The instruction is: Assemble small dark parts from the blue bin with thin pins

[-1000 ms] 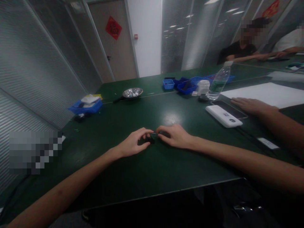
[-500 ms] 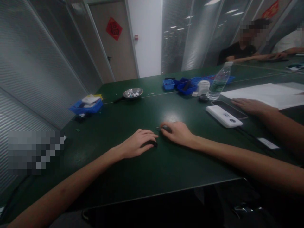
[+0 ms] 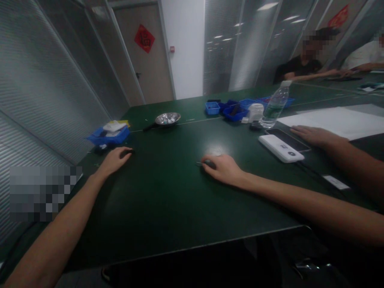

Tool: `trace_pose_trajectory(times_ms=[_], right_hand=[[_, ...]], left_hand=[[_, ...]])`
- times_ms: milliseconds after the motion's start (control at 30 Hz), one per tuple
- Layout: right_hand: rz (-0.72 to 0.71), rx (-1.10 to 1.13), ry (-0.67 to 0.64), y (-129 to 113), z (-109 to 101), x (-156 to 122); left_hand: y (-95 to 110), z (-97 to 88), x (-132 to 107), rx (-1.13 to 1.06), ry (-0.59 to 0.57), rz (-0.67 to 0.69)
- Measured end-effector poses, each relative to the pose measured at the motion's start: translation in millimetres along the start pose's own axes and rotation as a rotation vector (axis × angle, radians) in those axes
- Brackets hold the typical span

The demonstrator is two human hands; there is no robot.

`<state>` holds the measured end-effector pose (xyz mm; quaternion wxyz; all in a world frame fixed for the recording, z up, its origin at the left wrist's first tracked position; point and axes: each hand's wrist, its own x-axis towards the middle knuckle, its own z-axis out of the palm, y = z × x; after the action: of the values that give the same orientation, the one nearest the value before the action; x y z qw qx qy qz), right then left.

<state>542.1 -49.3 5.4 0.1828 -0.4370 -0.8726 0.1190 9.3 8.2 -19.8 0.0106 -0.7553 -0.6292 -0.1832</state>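
Note:
At the left of the green table my left hand (image 3: 115, 161) is closed round a small black piece (image 3: 131, 151), mostly hidden by the fingers; its exact kind is unclear. That hand is close to the front of a blue tray (image 3: 109, 137). My right hand (image 3: 225, 169) rests near the middle of the table. Its curled fingers hold a small screwdriver-like tool with a dark rounded handle (image 3: 210, 163); a thin metal tip points left.
A shallow metal pan (image 3: 168, 119) holds small pieces. Behind are blue bins (image 3: 212, 108). To the right are a water bottle (image 3: 274, 107), a phone (image 3: 288, 140), a white power bank (image 3: 281, 148) with a cable, paper (image 3: 336, 122) and another person's hand (image 3: 319, 136). People sit farther back.
My left hand has moved left and away from me with the black piece, from beside my right hand to near the blue tray. My right hand stays almost in place.

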Motion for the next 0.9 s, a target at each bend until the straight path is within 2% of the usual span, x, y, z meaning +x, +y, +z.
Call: trace_pose_trajectory(times_ms=[67, 167, 300, 500, 700, 900], right_hand=[[0.000, -0.003, 0.002, 1, 1, 0], [0.002, -0.022, 0.010, 2, 3, 0], [0.002, -0.031, 0.010, 1, 2, 1], [0.008, -0.030, -0.004, 0, 1, 1], [0.006, -0.021, -0.005, 2, 3, 0], [0.018, -0.055, 0.007, 3, 5, 2]], left_hand=[[-12, -3.4, -3, 0.052, 0.015, -0.059], [-20, -4.6, -4, 0.067, 0.074, -0.143], [-33, -0.7, -2, 0.015, 0.144, -0.168], [-54, 0.6, 4, 0.081, 0.064, -0.220], [-44, -4.4, 8, 0.099, 0.019, -0.327], [-33, -17.0, 3, 0.003, 0.088, -0.410]])
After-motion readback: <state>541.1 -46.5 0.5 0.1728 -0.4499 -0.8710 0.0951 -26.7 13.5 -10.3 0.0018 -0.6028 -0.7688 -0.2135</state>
